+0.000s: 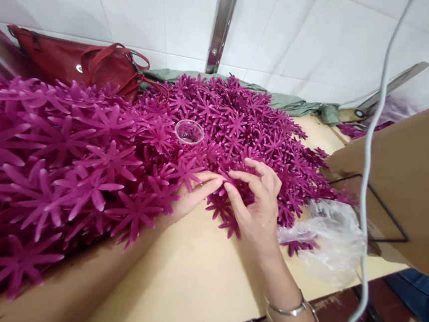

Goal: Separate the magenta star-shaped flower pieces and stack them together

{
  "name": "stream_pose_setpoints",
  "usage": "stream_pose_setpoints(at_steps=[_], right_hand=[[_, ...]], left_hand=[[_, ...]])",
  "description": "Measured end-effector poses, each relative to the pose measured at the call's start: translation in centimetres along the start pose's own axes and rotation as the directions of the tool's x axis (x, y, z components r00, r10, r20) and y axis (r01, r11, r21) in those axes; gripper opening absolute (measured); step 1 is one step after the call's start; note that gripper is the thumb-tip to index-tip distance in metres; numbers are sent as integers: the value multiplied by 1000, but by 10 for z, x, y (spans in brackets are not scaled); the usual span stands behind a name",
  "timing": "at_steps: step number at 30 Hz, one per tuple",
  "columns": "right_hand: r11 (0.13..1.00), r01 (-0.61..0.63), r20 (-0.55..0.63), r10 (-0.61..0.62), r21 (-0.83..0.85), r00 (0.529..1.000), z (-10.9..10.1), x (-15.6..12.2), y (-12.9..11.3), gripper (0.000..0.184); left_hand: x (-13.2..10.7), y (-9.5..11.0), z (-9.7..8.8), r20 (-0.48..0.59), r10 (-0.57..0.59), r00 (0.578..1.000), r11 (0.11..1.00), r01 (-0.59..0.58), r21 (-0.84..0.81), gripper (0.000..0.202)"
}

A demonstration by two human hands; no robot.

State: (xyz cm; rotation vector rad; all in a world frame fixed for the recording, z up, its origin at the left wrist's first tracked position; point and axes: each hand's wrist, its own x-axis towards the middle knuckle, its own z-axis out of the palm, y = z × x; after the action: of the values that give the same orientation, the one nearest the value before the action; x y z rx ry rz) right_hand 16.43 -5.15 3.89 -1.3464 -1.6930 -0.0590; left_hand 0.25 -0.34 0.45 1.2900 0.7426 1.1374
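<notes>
Over the pale surface (189,279), the left hand (192,196) and right hand (261,202) meet, thumbs and forefingers narrowed beside purple petals (225,176); whether either grips them I cannot tell. A crumpled plastic bag (331,241) lies rightward. Farther, a clear plastic cup (188,137) rests among heaped purple artificial flowers (236,125), a red handbag (65,60) behind.

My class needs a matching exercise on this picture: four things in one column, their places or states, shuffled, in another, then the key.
Column 1
1. Purple flower pieces
2. Clear cup
3. Red bag
4. Right hand

Column 2
A. Behind the heap, near the wall
B. On the arm wearing silver bracelets
C. Heaped on the table
D. Sitting amid the heap

Pairs: 1-C, 2-D, 3-A, 4-B
</notes>
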Motion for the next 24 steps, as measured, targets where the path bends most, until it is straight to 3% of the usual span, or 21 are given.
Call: stream_pose_setpoints(at_steps=[4,7,9,11,15,20,22,24], right_hand=[[997,-19,-29,22,80,999,1,-1,0,4],[984,-77,-176,105,159,979,-3,-2,2,7],[983,-132,-282,164,129,945,-6,-1,3,10],[986,-167,-316,162,12,935,-9,0,5,10],[985,-136,-258,104,-106,960,-10,3,4,17],[999,28,-46,-26,26,999,-4,1,-5,17],[996,-6,22,3,94,1000,-2,-1,-6,17],[976,-115,80,101,186,992,0,-2,-4,11]], left_hand=[[0,1,-2,29,107,994,983,-111,146,18],[2,2,-4,50,97,994,984,-103,146,21],[3,0,-6,0,93,996,989,-92,112,22],[4,-4,-7,-52,80,995,994,-76,79,27],[5,-9,-6,-127,59,990,998,-56,28,37],[5,-3,-5,-99,26,995,998,-31,-56,39],[4,-1,-5,-59,17,998,997,-21,-70,35],[4,0,-5,-25,19,1000,996,-21,-90,31]])
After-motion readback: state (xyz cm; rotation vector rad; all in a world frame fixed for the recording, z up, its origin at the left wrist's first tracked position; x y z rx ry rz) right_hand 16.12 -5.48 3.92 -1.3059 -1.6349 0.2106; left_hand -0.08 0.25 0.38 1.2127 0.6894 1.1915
